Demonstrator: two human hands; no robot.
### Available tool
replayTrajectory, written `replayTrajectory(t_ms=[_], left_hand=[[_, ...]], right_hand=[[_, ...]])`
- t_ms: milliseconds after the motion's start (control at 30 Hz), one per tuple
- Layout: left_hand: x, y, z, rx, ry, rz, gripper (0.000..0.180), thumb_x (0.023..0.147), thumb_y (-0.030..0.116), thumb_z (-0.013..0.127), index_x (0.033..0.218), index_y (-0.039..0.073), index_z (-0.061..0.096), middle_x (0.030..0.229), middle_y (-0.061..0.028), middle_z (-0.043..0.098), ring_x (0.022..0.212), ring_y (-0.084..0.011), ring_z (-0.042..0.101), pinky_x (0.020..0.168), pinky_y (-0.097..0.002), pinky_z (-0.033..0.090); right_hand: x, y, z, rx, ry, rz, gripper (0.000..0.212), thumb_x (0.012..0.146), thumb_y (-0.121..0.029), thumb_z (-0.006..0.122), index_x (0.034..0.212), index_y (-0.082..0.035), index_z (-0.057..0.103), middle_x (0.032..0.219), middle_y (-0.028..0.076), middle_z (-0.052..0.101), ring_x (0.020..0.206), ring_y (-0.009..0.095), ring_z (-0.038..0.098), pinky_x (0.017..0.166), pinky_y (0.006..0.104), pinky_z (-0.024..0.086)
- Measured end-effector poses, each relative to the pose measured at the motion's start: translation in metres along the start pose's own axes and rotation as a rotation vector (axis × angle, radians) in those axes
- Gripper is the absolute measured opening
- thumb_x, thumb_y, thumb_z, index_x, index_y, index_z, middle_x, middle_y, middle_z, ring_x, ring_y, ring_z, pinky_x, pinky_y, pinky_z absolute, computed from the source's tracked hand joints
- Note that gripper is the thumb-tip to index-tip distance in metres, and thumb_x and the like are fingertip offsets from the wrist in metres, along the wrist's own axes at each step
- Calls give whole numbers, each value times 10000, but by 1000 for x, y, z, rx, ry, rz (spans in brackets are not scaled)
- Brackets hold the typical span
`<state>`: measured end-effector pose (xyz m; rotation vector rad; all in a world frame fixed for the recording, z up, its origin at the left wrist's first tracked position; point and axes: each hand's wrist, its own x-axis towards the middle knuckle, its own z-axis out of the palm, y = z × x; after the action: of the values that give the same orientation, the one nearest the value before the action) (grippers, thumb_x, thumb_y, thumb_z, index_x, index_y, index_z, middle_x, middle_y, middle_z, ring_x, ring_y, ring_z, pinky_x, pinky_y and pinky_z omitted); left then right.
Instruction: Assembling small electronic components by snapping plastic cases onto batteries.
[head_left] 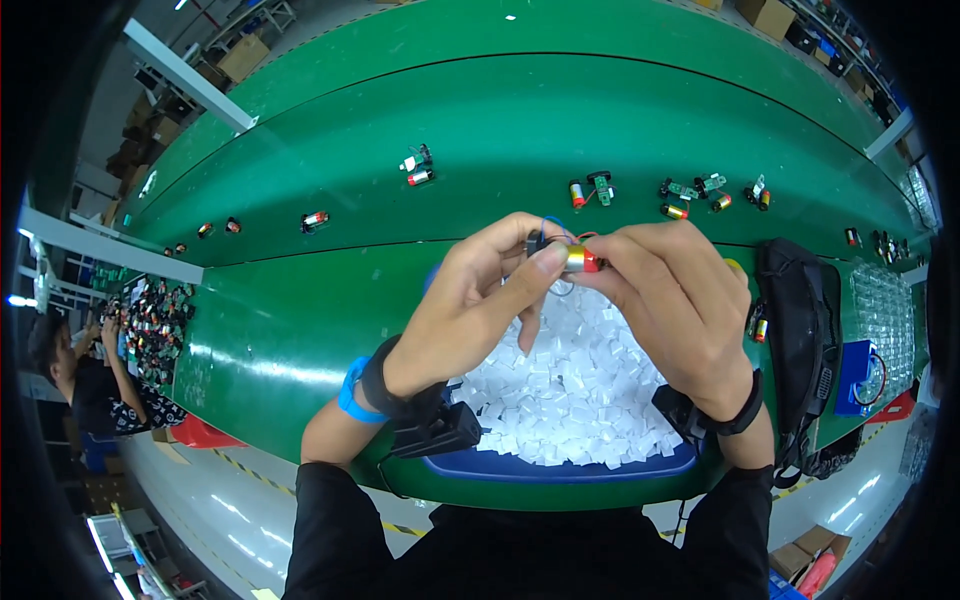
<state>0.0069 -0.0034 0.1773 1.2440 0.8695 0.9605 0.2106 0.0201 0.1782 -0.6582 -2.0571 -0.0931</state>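
Between both hands, above a blue tray (pixel 560 475) of small white pieces (pixel 570 380), is a small cylindrical battery (pixel 577 259) with a silver and yellow body and a red end. My left hand (pixel 490 290) pinches its left side between thumb and fingers. At the red end, the fingertips of my right hand (pixel 680 300) are closed on the battery too. Thin blue and red wires rise beside it, and a small black part (pixel 537 243) shows at my left fingers. My fingers hide the rest of that assembly.
Batteries wired to small green circuit boards (pixel 600 188) lie along the conveyor (pixel 500 120) beyond the table. At right are a black bag (pixel 800 330), a blue box (pixel 856 378) and clear plastic trays (pixel 880 305). A co-worker (pixel 85 375) sits at far left by a pile of assemblies (pixel 160 330).
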Motion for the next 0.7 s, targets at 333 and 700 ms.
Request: replayTrajectory(t_ms=[333,700], left_hand=[[63,-19,-66,369,213,-139,294,959,265,649,1095,4,654,868,-6,609,644,-46,555,514,-179,406],[125,-108,-262,1625,559,524,251,902,249,651,1077,70,666,869,-137,690,906,-337,612,920,-465,435]], right_hand=[[4,-8,-18,-121,-213,88,298,771,-194,771,1004,-45,664,901,41,655,789,200,637,606,314,511],[6,-16,-41,-61,-347,28,224,785,-209,762,908,-60,649,815,35,613,718,208,611,558,334,470]])
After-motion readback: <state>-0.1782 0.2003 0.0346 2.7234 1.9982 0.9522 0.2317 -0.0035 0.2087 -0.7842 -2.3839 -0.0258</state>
